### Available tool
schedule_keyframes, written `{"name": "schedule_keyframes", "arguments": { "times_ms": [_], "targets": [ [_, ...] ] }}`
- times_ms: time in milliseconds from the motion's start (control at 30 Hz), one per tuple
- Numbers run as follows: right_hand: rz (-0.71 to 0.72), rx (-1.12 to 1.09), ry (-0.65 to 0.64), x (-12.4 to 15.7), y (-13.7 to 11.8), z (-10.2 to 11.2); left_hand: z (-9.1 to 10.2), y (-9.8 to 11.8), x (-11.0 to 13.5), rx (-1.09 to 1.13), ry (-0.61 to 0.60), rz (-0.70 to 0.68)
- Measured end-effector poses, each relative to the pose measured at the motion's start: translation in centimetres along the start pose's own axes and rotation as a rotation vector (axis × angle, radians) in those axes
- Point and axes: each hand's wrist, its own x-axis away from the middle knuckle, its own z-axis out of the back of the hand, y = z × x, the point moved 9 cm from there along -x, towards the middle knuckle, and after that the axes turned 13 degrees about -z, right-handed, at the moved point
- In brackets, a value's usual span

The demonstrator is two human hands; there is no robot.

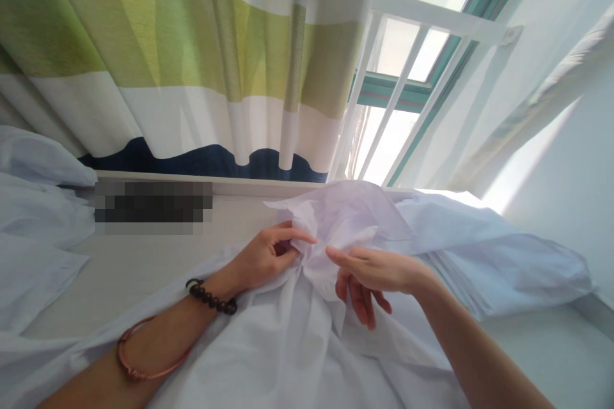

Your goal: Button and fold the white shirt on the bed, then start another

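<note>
A white cloth [288, 345], gathered into folds, spreads out in front of me; whether it is a garment or a sheet, I cannot tell. My left hand [263, 259] grips a bunched fold near its top, the index finger lying along the fabric and the other fingers curled into it. Just to the right, my right hand [369, 275] hovers over the cloth with thumb extended and fingers apart, hanging loosely. Thin, paler flaps [345, 204] of the cloth stand up beyond both hands. A dark beaded bracelet [211, 297] and a reddish cord are on my left forearm.
Folded white cloth [508, 262] lies at the right, and more white fabric [33, 223] is heaped at the left. A green-and-white curtain [192, 45] hangs behind the pale surface [134, 255]. White railings [432, 16] stand before a window. A blurred-out patch covers something at left.
</note>
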Motion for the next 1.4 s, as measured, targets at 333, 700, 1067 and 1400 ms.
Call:
{"name": "schedule_keyframes", "arguments": {
  "times_ms": [333, 700, 1067, 1400],
  "targets": [
    [0.528, -0.35, 0.514, 0.2, -3.3, 3.9, 1.4, -2.3, 0.0, 0.574, 0.329, 0.128],
    [0.654, -0.393, 0.431, -2.0, -3.4, 0.2, 1.7, -3.1, 0.4, 0.244, 0.257, 0.247],
    [0.73, -0.619, 0.613, -2.2, -2.3, 3.1, 1.6, -1.8, 0.4, 0.271, 0.279, 0.114],
    [0.734, -0.643, 0.648, -2.1, -1.7, 3.4, 0.5, -0.6, 0.2, 0.014, 0.079, 0.033]
  ]
}}
